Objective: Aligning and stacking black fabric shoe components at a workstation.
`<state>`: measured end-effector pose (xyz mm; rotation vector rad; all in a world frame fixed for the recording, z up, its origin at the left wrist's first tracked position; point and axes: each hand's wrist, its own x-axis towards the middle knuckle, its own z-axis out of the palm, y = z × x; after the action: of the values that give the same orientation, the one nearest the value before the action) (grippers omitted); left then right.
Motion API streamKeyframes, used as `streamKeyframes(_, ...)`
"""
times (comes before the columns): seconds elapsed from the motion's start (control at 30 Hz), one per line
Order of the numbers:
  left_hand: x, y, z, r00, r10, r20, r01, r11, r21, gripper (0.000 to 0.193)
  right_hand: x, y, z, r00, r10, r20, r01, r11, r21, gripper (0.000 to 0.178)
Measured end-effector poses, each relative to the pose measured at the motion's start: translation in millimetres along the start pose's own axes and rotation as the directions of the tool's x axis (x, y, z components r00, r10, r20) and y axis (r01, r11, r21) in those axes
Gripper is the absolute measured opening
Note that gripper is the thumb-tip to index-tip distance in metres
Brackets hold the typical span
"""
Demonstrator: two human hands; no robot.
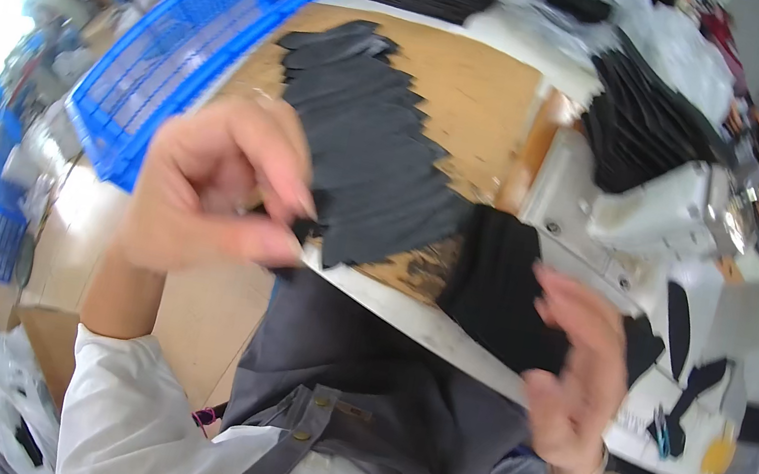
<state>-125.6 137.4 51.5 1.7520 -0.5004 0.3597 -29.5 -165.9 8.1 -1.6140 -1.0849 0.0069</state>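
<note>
Left hand (215, 193) pinches the corner of the fanned grey fabric stack (370, 144), staggered on the bench (483, 83) so single pieces separate. Right hand (579, 374), fingers loosely curled, steadies a black folded bundle (497, 288).

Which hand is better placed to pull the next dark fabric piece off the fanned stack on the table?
Left. The left hand already pinches the near corner of the fanned stack of dark fabric pieces. The right hand is off to the side, gripping a separate black fabric bundle.
</note>
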Motion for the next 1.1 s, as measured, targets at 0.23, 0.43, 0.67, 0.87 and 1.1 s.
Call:
streamKeyframes(0.23, 50.8, -16.9, 96.6, 0.968, 0.024, 0.250, 0.048, 0.959, -0.281, 0.034, -25.2, 11.5, -17.6, 0.858, 0.305, 0.413, -0.506, 0.634, 0.584, 0.031)
streamKeyframes(0.43, 94.1, -49.3, 121.5, 0.661, -0.536, 0.524, 0.621, 0.784, 0.018, 0.047, -23.8, -2.7, -75.3, 0.669, 0.728, 0.149, -0.743, 0.659, 0.116, 0.022)
streamKeyframes(0.67, 78.5, -78.0, 167.7, 0.808, -0.264, 0.527, 0.105, 0.944, 0.312, 0.039, -36.9, 3.0, -75.7, 0.543, 0.823, 0.168, -0.826, 0.559, -0.066, 0.027)
streamKeyframes(0.87, 73.5, -88.1, 177.6, 0.846, -0.201, 0.494, -0.003, 0.924, 0.382, 0.042, -53.8, 6.9, -72.7, 0.674, 0.737, 0.037, -0.706, 0.659, -0.261, 0.028)
streamKeyframes(1.1, 74.0, -86.2, 178.2, 0.850, -0.200, 0.488, -0.035, 0.902, 0.430, 0.044, -54.5, 6.6, -73.0, 0.706, 0.708, 0.019, -0.666, 0.672, -0.325, 0.028)
